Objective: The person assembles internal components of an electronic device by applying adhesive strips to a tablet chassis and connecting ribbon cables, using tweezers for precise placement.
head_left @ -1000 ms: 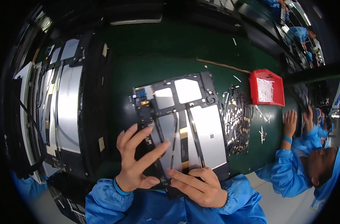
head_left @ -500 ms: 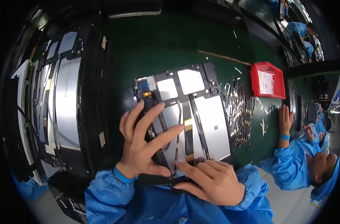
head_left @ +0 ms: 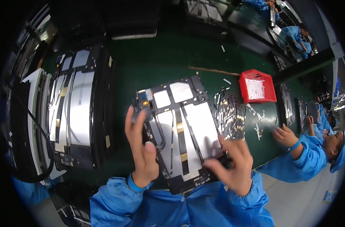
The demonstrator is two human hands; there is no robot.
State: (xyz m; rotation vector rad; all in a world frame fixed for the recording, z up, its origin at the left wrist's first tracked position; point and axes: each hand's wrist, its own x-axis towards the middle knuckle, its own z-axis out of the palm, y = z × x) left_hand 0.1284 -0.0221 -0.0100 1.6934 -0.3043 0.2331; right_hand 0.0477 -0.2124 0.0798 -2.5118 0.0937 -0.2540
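An opened tablet-like device [head_left: 202,125] lies slightly tilted on the green bench in front of me. Silver battery panels, dark flat cables and a black frame show on its inner side. At its left edge is my left hand [head_left: 144,162], fingers stretched upward beside the frame and thumb apart. My right hand [head_left: 235,166] is at the lower right edge, thumb over the silver panel and fingers spread from it, somewhat blurred. Neither hand is closed around anything visible. Just right of the device lies a pile of black flat cables [head_left: 231,113] with pale ends.
A red bin [head_left: 269,89] with white strips stands behind the cables; loose white strips [head_left: 258,128] lie near it. At left is a stack of similar opened devices [head_left: 81,113], with a black cable [head_left: 28,109] beside it. A co-worker's hand [head_left: 288,136] reaches in from the right.
My right hand has left the lower middle of the device for its right edge. My left hand has drawn back from the panels to the left edge. The view has shifted.
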